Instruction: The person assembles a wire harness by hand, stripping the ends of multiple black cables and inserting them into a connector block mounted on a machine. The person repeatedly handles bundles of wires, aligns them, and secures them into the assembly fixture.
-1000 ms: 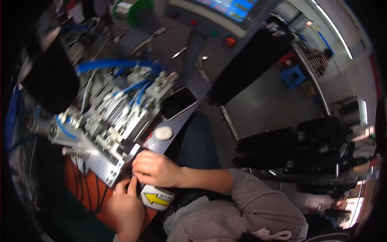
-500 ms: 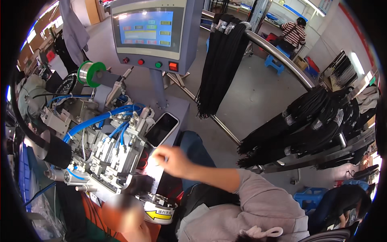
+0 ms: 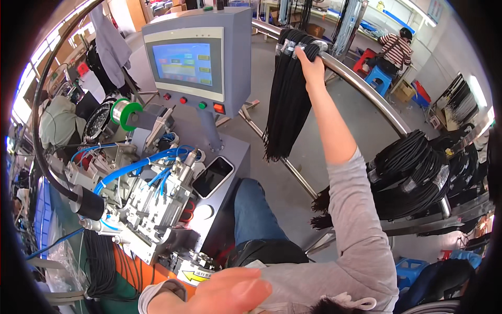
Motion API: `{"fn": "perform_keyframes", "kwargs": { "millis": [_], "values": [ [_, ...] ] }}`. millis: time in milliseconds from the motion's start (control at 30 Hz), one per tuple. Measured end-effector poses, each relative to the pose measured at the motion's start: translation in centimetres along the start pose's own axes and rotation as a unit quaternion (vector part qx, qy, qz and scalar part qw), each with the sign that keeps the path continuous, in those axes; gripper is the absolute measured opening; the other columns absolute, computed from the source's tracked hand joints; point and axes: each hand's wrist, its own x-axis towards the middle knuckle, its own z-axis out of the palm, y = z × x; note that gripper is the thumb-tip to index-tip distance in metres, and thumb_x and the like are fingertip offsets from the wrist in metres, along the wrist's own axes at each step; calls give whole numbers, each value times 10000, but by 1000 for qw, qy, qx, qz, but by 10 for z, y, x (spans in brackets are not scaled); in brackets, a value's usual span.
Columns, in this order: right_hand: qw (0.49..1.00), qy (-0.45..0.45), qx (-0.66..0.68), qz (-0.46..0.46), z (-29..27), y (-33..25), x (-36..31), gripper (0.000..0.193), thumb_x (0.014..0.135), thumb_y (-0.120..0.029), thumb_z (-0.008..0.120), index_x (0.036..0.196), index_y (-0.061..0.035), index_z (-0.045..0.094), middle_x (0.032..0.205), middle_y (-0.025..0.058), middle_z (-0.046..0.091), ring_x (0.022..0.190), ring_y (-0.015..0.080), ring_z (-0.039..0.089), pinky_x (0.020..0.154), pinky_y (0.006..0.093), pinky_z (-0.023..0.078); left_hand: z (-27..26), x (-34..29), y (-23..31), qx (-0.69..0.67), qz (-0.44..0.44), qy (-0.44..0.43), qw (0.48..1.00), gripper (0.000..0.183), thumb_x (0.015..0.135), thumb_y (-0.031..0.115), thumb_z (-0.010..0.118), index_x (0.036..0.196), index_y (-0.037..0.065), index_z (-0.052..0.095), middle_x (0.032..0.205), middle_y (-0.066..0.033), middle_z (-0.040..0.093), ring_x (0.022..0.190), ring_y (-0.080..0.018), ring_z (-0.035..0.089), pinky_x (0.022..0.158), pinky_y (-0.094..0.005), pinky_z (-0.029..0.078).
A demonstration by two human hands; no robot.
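My right arm stretches out to a metal rail point(image 3: 361, 78). There my right hand point(image 3: 312, 65) closes on the top of a bundle of black cords point(image 3: 286, 97) draped over it, just below a clear wrapping. The far fingers are partly hidden behind the bundle. Low in the view and close to my body, my left hand point(image 3: 227, 293) is slightly blurred, its fingers stretched to the right with nothing visible in them. It is nearest to a round white machine part with a yellow arrow label point(image 3: 196, 275). More black cords point(image 3: 102, 261) lie left of it.
A benchtop machine point(image 3: 151, 204) with blue air hoses and a green wire spool point(image 3: 125, 114) stands at left. Its screen panel point(image 3: 196, 63) rises behind. A phone point(image 3: 213, 177) lies beside the machine. More cord bundles point(image 3: 408, 172) hang at right. A person point(image 3: 393, 49) sits far off.
My right hand has moved from beside the machine up to the rail and taken hold of the hanging cords. My left hand has come rightward from the machine's front toward my body.
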Motion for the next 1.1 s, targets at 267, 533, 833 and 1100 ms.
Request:
{"fn": "perform_keyframes", "kwargs": {
  "millis": [267,533,833,1100],
  "values": [
    [980,75,-182,0,-28,3,33,610,675,-423,732,1023,71,647,999,273,655,980,398,629,897,414,478,-15,3,16,98,-83,-83,988,846,690,-58,673,1449,109,336,1521,-279,94,1306,-470,316,939,-504,435],
    [953,79,152,-251,-106,-133,-51,225,774,-143,699,846,29,574,773,127,639,716,225,622,679,335,481,-29,1,1,287,-69,-65,953,671,748,-27,596,1369,60,355,1457,-253,192,1302,-362,346,1046,-440,313],
    [916,-217,338,10,-179,-96,-230,415,805,76,623,1176,18,447,755,100,613,621,152,607,571,282,501,-19,5,-45,228,-125,-65,963,461,713,-96,540,1161,2,587,1367,-264,369,1275,-376,389,1024,-461,359],
    [891,-262,370,12,-203,-65,-242,456,814,23,632,1220,11,425,720,111,586,589,173,586,558,300,494,-6,10,-68,274,-150,-59,948,379,748,-58,555,1114,7,626,1317,-235,442,1167,-360,481,977,-442,400]
  ]
}}
